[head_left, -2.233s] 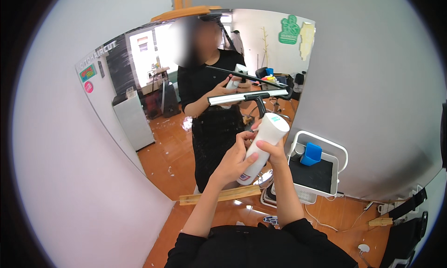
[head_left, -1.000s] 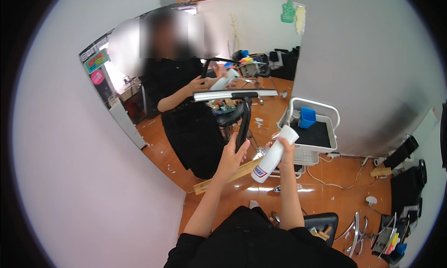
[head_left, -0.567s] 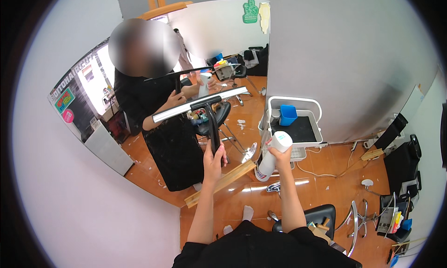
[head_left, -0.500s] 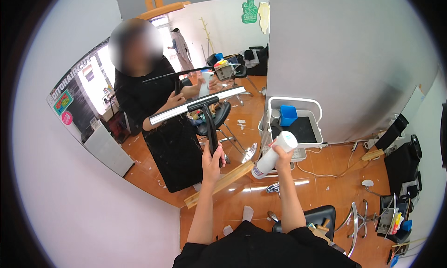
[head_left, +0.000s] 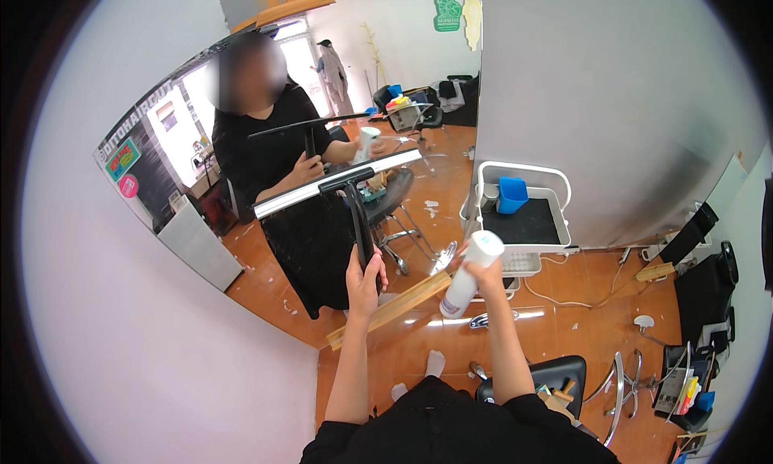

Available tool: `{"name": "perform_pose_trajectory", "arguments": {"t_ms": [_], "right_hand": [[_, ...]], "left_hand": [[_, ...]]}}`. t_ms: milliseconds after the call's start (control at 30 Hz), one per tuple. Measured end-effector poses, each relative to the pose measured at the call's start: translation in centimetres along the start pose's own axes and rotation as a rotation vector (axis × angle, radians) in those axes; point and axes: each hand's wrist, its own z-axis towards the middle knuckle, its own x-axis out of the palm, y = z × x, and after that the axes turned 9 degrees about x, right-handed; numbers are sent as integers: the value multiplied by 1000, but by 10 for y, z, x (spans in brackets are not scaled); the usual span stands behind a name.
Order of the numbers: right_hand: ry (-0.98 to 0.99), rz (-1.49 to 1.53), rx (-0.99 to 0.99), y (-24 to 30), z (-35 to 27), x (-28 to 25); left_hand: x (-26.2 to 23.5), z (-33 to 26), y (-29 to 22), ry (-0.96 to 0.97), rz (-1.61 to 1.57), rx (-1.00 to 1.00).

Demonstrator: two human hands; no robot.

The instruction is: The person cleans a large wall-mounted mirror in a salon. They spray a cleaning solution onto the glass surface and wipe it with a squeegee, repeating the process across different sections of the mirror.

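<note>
My left hand (head_left: 365, 277) is closed around the black handle of a wide squeegee (head_left: 361, 226). Its long, pale blade points up and lies at a slant in front of a large mirror (head_left: 439, 57); whether it touches the glass I cannot tell. To the right, my right hand (head_left: 488, 277) grips a white cylindrical bottle (head_left: 460, 293) with a rounded white top, tilted over the floor. The mirror reflects me, the squeegee and the bottle. Below the glass a wooden ledge (head_left: 390, 309) runs between my two forearms.
A white trolley (head_left: 564, 222) holding a blue cup (head_left: 512, 196) stands against the grey wall. Close to my right forearm is a black chair seat (head_left: 564, 375) with items on it. Another chair (head_left: 684, 383) sits farther right. A cable (head_left: 555, 303) crosses the orange tiled floor.
The bottle has shifted slightly left and stands more upright in my right hand. My left hand keeps its grip on the squeegee. The whole view has swung a little.
</note>
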Motion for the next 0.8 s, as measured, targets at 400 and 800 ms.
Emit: {"name": "perform_pose_trajectory", "arguments": {"t_ms": [400, 800], "right_hand": [[120, -398, -237, -26, -26, 62], [305, -106, -42, -42, -57, 131]], "left_hand": [[-50, -35, -35, -115, 60, 49], [-108, -79, -69, -307, 132, 98]]}}
